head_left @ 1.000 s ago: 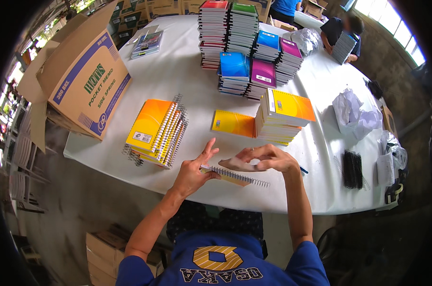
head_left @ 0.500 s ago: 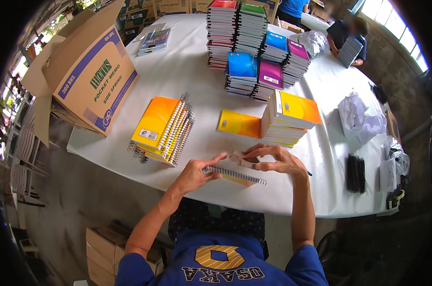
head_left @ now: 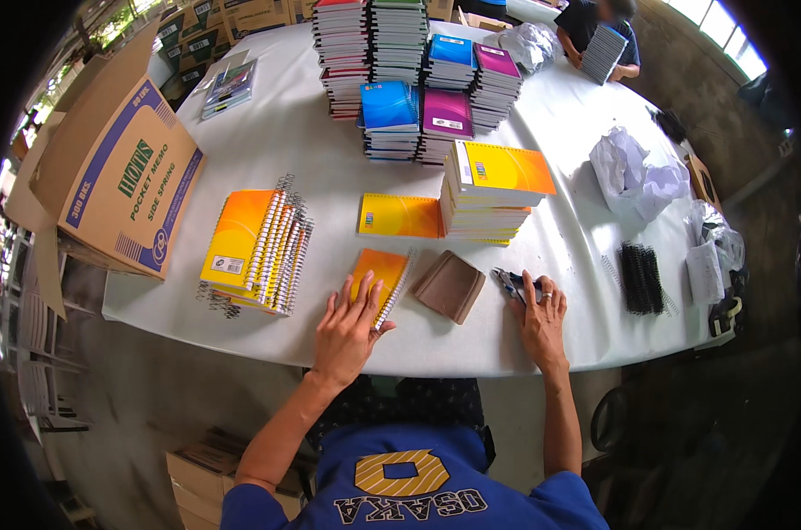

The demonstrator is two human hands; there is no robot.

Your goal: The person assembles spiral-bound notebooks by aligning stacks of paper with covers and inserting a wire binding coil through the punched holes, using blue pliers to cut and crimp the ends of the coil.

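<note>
My left hand (head_left: 347,334) lies with fingers spread on the cover of a yellow-orange spiral notebook (head_left: 381,268), its thumb by the lower end of the metal coil. My right hand (head_left: 543,325) has its fingers closed on small pliers (head_left: 509,281) with dark handles, resting on the table. Between the hands sits a brown, flat-topped block (head_left: 451,287), untouched. To the left is a stack of coil-bound yellow notebooks (head_left: 239,237), wire ends sticking out. A taller stack of yellow-orange books (head_left: 504,168) stands beyond the block, with a single yellow cover (head_left: 400,215) beside it.
Tall stacks of red, green, blue and purple notebooks (head_left: 388,104) stand farther back. An open cardboard box (head_left: 135,181) is at left. Black coils (head_left: 643,278) and crumpled white plastic (head_left: 634,172) lie at right. Another person (head_left: 599,44) holds a notebook stack across the table.
The brown block has left my right hand and rests on the table; that hand moved right onto the pliers. The notebook now lies flat under my left hand. The view has shifted.
</note>
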